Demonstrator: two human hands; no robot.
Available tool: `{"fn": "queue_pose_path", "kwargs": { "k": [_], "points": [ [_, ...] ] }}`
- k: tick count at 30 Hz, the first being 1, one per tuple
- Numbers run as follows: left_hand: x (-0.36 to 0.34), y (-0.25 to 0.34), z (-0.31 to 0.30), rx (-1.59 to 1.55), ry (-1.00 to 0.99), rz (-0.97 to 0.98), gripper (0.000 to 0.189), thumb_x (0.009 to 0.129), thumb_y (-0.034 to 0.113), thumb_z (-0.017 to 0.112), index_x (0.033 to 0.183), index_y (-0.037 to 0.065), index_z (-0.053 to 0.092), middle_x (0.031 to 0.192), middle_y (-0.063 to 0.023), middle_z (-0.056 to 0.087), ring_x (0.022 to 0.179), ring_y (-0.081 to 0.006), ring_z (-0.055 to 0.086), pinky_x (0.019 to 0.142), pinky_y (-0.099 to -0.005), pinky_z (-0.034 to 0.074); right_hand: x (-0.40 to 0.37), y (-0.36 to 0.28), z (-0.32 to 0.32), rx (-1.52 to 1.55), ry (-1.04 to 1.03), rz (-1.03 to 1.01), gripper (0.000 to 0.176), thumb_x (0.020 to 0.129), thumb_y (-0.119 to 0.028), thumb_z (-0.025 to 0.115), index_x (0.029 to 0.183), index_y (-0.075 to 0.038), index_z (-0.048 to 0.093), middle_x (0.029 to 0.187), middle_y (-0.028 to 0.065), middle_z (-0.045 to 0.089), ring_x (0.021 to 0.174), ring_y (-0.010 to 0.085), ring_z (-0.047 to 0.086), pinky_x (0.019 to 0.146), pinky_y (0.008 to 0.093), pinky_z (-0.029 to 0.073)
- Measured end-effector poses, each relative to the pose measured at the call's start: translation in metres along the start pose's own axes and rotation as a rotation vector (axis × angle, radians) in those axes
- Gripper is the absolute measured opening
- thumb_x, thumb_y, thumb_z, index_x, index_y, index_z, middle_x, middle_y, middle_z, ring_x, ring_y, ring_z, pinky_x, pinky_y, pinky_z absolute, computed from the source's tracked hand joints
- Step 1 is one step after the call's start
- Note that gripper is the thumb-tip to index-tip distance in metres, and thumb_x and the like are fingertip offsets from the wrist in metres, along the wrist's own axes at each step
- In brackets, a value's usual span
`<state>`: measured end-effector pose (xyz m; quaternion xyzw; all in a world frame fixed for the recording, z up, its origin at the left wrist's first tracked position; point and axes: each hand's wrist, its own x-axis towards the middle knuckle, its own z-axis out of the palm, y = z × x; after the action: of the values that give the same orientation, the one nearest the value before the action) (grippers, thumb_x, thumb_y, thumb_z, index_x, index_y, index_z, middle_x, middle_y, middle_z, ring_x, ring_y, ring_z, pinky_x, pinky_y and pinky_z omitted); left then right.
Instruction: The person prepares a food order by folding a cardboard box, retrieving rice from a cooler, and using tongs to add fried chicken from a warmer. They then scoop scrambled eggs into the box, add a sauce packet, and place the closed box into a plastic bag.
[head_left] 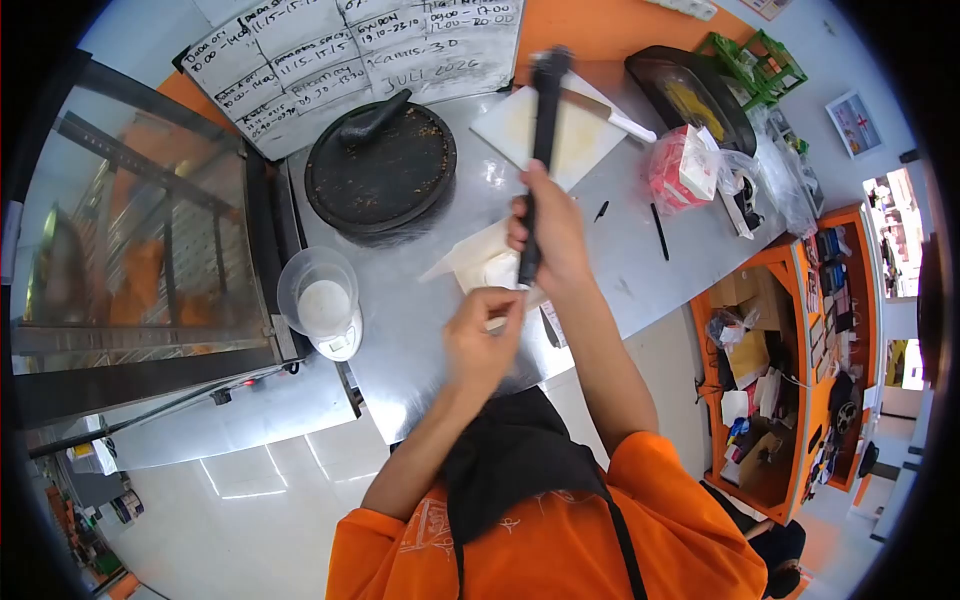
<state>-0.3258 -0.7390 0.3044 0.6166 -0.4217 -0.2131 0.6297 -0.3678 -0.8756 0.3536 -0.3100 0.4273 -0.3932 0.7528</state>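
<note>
My right hand (553, 235) is wrapped round a long black stick-like tool (545, 130). The tool stands nearly upright in view, with a wider, blurred upper end over the cutting board; I cannot make out its kind. Close to its lower end, my left hand (483, 338) is closed in a pinch. Whether the left fingers grip the tool's tip or something small is hidden. Behind the hands, a cream sheet of paper (455, 258) lies on the metal table with a white thing (498, 270) on it, partly covered by my hands.
A large stone mortar (380, 185) holds a pestle (375, 122). Left of my hands, a clear tub (290, 290) sits on a white scale (342, 343). A knife (630, 125) lies on a white cutting board (500, 125). Right are a pen (660, 232) and a red-white package (682, 170).
</note>
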Motion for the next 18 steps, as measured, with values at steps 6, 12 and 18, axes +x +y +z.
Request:
{"fn": "queue_pose_path", "kwargs": {
  "k": [6, 12, 18],
  "points": [
    [-0.02, -0.036, -0.073, -0.014, -0.02, -0.331, 0.033, 0.086, 0.007, 0.066, 0.116, 0.002, 0.053, 0.093, -0.0094, 0.064, 0.091, -0.0157, 0.063, 0.076, -0.0281, 0.051, 0.043, 0.062, 0.076, -1.117, -0.26, -0.234, 0.065, 0.077, -0.039, 0.069, 0.113, 0.014, 0.053, 0.107, 0.0336, 0.059, 0.106, 0.0421, 0.059, 0.089, 0.0429, 0.048],
    [-0.087, -0.092, -0.114, -0.073, -0.145, -0.533, 0.023, 0.094, 0.01, 0.054, 0.114, 0.0, 0.052, 0.092, -0.0075, 0.062, 0.084, -0.0136, 0.06, 0.073, -0.0256, 0.048, 0.089, 0.139, 0.129, -1.356, 0.032, -0.251, 0.046, 0.075, -0.011, 0.066, 0.112, 0.01, 0.048, 0.113, 0.0246, 0.049, 0.103, 0.0375, 0.059, 0.083, 0.0403, 0.054],
    [-0.089, -0.105, -0.11, -0.124, -0.238, -0.531, 0.017, 0.093, 0.007, 0.053, 0.108, -0.002, 0.052, 0.091, -0.0054, 0.06, 0.083, -0.0121, 0.058, 0.071, -0.0255, 0.047, 0.087, 0.194, 0.124, -1.448, 0.084, -0.437, 0.061, 0.079, -0.006, 0.057, 0.133, 0.011, 0.035, 0.114, 0.0201, 0.049, 0.11, 0.0335, 0.052, 0.088, 0.042, 0.05]
  ]
}}
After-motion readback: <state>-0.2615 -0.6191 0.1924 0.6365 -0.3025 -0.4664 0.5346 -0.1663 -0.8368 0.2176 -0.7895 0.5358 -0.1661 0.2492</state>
